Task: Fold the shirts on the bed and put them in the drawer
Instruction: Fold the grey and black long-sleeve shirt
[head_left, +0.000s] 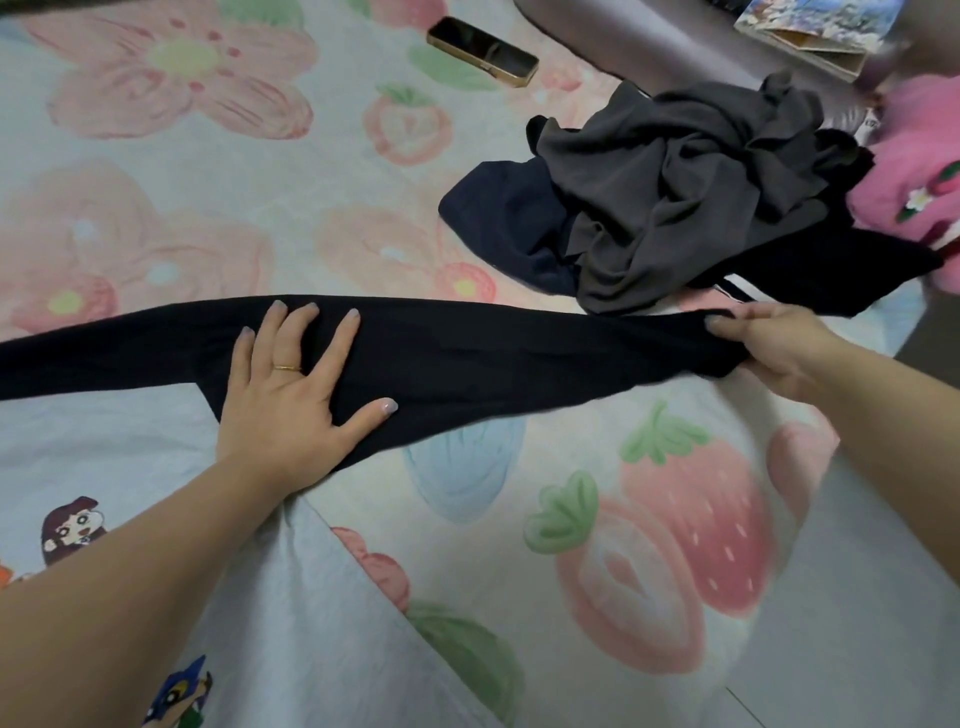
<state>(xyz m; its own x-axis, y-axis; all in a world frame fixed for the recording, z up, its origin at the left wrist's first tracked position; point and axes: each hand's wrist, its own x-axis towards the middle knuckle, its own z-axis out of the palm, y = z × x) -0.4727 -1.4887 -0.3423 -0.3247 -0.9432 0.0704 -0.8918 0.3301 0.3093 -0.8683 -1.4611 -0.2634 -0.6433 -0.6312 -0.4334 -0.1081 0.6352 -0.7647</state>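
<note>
- A black shirt (467, 348) lies folded into a long narrow band across the bed (597, 519), running from the left edge to the right.
- The left hand (296, 384) rests flat on the band left of its middle, fingers spread.
- The right hand (769, 343) pinches the band's right end, fingers curled round the cloth.
- A pile of dark shirts (675, 192) sits far right, just beyond that end.
- A phone (482, 51) lies far off, near the top middle.
- A grey printed cloth (291, 597) covers the near left, under the left forearm.
- A pink plush (914, 166) lies at the right edge.
</note>
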